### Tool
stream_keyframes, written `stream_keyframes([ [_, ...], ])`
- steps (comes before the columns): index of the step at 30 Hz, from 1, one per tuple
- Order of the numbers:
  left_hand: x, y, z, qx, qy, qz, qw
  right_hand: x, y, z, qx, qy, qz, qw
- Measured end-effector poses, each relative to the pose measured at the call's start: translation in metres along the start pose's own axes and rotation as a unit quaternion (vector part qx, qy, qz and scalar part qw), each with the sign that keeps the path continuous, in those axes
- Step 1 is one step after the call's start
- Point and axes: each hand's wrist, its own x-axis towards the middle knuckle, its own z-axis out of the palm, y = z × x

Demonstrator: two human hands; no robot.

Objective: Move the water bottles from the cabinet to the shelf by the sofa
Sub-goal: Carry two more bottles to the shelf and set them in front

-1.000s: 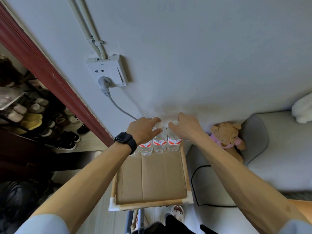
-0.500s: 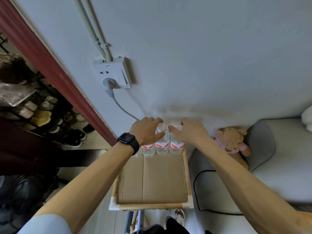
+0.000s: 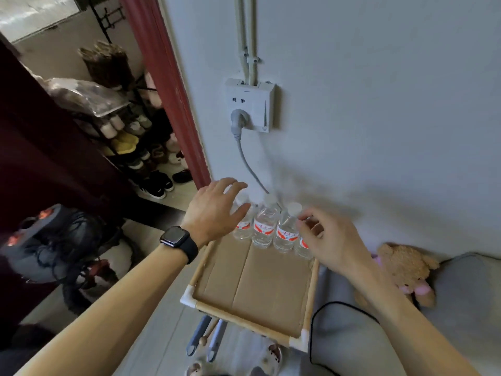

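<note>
Water bottles: four water bottles (image 3: 264, 226), upright, with white caps and red-and-white labels. They stand in one row, side by side, under and just beyond the fingertips of both hands, close against the wall.
Shelf: shelf (image 3: 252, 325) with a cardboard top. The bottles stand only on the strip at the fingertips; from the fingers back toward the wrists the cardboard is bare.
Left hand: left hand (image 3: 214, 210), fingers wide and relaxed, arched over the leftmost bottle (image 3: 243, 226). The thumb lies in front of its shoulder and no grip shows.
Right hand: right hand (image 3: 329, 241), fingers loosely curled, tips bunched at the neck of the rightmost bottle (image 3: 305, 246). Blur hides whether they pinch it or only hover there.
Sofa: grey sofa (image 3: 474, 294), to the right of the right-hand fingers, beside the shelf. A teddy bear (image 3: 404, 270) sits on it.
Cabinet: not in view.
Done, as judged: four bottles are already set on the shelf in a tidy row.
Left, as judged: both hands need to come clear of the row. Whether more bottles wait in the cabinet cannot be told, but the shelf has room for further rows.
</note>
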Motion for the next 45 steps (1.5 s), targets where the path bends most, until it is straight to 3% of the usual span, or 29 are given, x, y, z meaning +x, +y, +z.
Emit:
stream_keyframes([
  [5,-0.097,-0.075,-0.029,0.022,0.006,-0.161,0.987,-0.004,-0.071,0.038,-0.021,-0.017,-0.178,0.984],
  [10,-0.263,-0.151,-0.084,0.063,0.072,-0.339,0.936,-0.011,-0.203,0.089,-0.046,-0.105,-0.362,0.925],
  [16,-0.541,-0.172,-0.151,0.112,0.128,-0.551,0.817,-0.127,-0.406,0.189,-0.06,-0.156,-0.56,0.812],
  [21,-0.786,-0.132,-0.196,0.155,0.147,-0.696,0.686,-0.296,-0.543,0.265,-0.034,-0.205,-0.677,0.706],
  [25,-0.933,-0.071,-0.232,0.184,0.157,-0.774,0.586,-0.433,-0.622,0.296,-0.013,-0.257,-0.747,0.613],
  [32,-1.102,0.046,-0.278,0.235,0.154,-0.871,0.404,-0.659,-0.724,0.331,0.049,-0.32,-0.834,0.447],
  [38,-1.182,0.082,-0.303,0.233,0.187,-0.9,0.317,-0.782,-0.774,0.356,0.086,-0.345,-0.861,0.363],
  [45,-1.288,0.074,-0.33,0.256,0.195,-0.918,0.233,-0.892,-0.858,0.405,0.134,-0.344,-0.88,0.299],
])
